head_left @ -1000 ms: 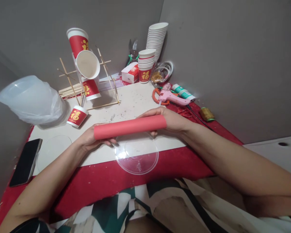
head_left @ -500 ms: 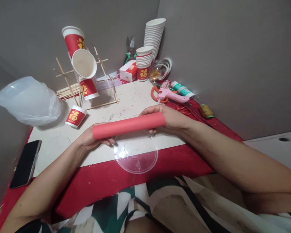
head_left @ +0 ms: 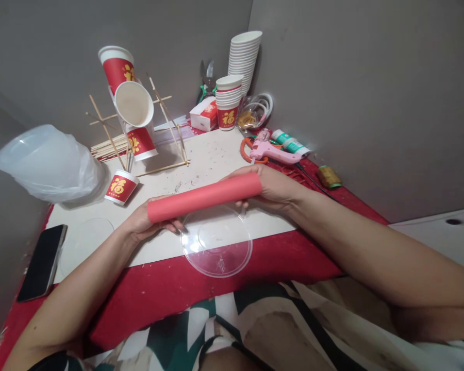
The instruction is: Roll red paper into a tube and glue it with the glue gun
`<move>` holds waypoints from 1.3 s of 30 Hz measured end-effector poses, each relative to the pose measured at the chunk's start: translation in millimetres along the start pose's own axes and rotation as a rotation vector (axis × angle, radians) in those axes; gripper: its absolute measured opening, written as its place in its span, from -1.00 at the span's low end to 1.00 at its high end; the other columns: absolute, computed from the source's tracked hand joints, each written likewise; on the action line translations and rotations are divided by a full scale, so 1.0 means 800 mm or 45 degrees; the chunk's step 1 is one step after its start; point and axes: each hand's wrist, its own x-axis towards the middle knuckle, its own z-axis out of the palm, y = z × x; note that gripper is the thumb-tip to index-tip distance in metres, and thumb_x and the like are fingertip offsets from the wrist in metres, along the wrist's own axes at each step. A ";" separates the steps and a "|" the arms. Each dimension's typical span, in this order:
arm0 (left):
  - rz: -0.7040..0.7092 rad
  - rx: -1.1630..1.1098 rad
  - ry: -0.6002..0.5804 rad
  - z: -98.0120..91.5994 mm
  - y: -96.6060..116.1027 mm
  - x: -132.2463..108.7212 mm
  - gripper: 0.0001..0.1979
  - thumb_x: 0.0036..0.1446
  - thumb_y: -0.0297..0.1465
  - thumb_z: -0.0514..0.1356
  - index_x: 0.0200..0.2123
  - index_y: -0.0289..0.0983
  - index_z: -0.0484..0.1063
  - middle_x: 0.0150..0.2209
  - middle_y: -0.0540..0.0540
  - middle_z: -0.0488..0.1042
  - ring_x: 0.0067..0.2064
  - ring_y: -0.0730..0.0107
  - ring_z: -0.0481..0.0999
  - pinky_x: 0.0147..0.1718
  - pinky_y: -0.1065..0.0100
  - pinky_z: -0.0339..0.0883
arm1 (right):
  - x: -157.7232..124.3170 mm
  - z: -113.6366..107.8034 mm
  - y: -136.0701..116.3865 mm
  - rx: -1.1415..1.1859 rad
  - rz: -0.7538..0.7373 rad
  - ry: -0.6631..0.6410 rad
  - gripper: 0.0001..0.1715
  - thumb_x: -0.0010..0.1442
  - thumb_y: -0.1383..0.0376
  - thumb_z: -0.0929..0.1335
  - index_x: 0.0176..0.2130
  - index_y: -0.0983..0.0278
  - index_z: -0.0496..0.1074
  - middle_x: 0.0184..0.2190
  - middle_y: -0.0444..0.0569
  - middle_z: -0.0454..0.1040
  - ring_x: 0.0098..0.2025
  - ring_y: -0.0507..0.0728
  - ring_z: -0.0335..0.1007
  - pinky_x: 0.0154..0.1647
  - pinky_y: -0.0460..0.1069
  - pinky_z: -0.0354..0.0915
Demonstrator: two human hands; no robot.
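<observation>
A roll of red paper (head_left: 204, 198) stretches between my two hands, its right end a little farther from me. My left hand (head_left: 142, 220) is closed around the left end, with fingertips showing beneath it. At the other end my right hand (head_left: 261, 186) grips the roll, fingers partly hidden behind the paper. Below the roll lies a clear round plastic lid (head_left: 217, 252), overlapping the front edge of the white board (head_left: 150, 252). Beyond my left hand, a red and white paper cup (head_left: 121, 186) rests on its side near a stick frame (head_left: 162, 169).
More paper cups (head_left: 134, 104) are joined by the frame. Stacked cups (head_left: 229, 105) stand at the back. A pink glue gun (head_left: 274, 153) and thread spool (head_left: 329, 176) lie right. A translucent plastic container (head_left: 54, 165) and phone (head_left: 42, 263) sit left, on red cloth (head_left: 147, 293).
The right end of the red paper roll has moved slightly up and left, tilting the roll a little more. My left hand stays nearly still. The view has shifted very slightly.
</observation>
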 end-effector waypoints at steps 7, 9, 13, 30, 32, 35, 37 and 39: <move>0.028 0.033 -0.010 0.002 -0.001 -0.001 -0.53 0.09 -0.38 0.36 0.06 -0.48 0.48 -0.47 -0.29 0.63 -0.44 0.11 0.68 -0.52 0.37 0.54 | 0.002 -0.003 0.001 0.024 0.001 0.019 -0.68 -0.09 0.29 0.52 -0.28 0.42 0.63 -0.62 0.03 0.56 -0.65 0.06 0.42 -0.67 -0.13 0.35; 0.026 0.036 0.000 0.001 -0.002 0.000 -0.51 0.09 -0.40 0.36 0.08 -0.48 0.47 -0.46 -0.29 0.63 -0.44 0.11 0.68 -0.51 0.37 0.54 | 0.002 -0.002 0.000 0.034 0.006 0.020 -0.72 -0.08 0.31 0.50 -0.31 0.42 0.63 -0.64 0.02 0.54 -0.66 0.05 0.41 -0.67 -0.13 0.34; 0.025 0.034 0.015 -0.001 -0.005 0.001 -0.52 0.08 -0.42 0.36 0.07 -0.48 0.48 -0.44 -0.29 0.64 -0.46 0.13 0.66 -0.53 0.36 0.55 | 0.003 -0.001 -0.001 0.034 -0.006 0.022 -0.73 -0.08 0.33 0.47 -0.31 0.40 0.64 -0.66 0.00 0.52 -0.67 0.05 0.40 -0.67 -0.11 0.34; 0.348 0.394 0.126 0.021 0.002 -0.013 -0.49 -0.01 -0.32 0.46 0.04 -0.33 0.59 -0.41 -0.18 0.63 -0.42 0.23 0.61 -0.38 0.28 0.54 | 0.008 -0.018 -0.004 -0.085 -0.145 -0.012 -0.65 -0.19 0.31 0.55 -0.29 0.30 0.69 -0.55 0.00 0.61 -0.58 0.06 0.48 -0.59 -0.11 0.38; 0.414 0.486 0.151 0.022 0.002 -0.015 -0.49 -0.05 -0.31 0.47 0.03 -0.28 0.61 -0.40 -0.15 0.64 -0.38 0.21 0.61 -0.35 0.27 0.55 | 0.009 -0.020 -0.004 -0.043 -0.159 -0.001 -0.68 -0.20 0.31 0.56 -0.32 0.28 0.69 -0.52 -0.01 0.62 -0.57 0.05 0.48 -0.58 -0.11 0.38; 0.432 0.572 0.206 0.026 0.004 -0.017 -0.50 -0.04 -0.29 0.46 0.02 -0.27 0.61 -0.40 -0.14 0.65 -0.30 0.14 0.63 -0.31 0.26 0.55 | 0.008 -0.021 -0.006 -0.036 -0.158 0.009 -0.75 -0.18 0.32 0.56 -0.37 0.28 0.68 -0.50 -0.02 0.64 -0.57 0.04 0.48 -0.59 -0.11 0.39; 0.426 0.596 0.233 0.028 0.005 -0.018 -0.50 -0.03 -0.29 0.45 0.02 -0.29 0.62 -0.40 -0.15 0.65 -0.26 0.12 0.64 -0.29 0.26 0.55 | 0.007 -0.021 -0.008 -0.060 -0.153 0.003 -0.76 -0.18 0.33 0.55 -0.38 0.28 0.68 -0.49 -0.02 0.64 -0.57 0.05 0.49 -0.60 -0.11 0.39; 0.422 0.566 0.227 0.030 0.006 -0.017 -0.50 -0.02 -0.29 0.45 0.02 -0.29 0.61 -0.39 -0.14 0.65 -0.27 0.13 0.64 -0.29 0.26 0.56 | 0.006 -0.021 -0.010 -0.083 -0.152 -0.011 -0.75 -0.19 0.35 0.54 -0.37 0.27 0.68 -0.49 -0.04 0.64 -0.57 0.06 0.49 -0.60 -0.10 0.40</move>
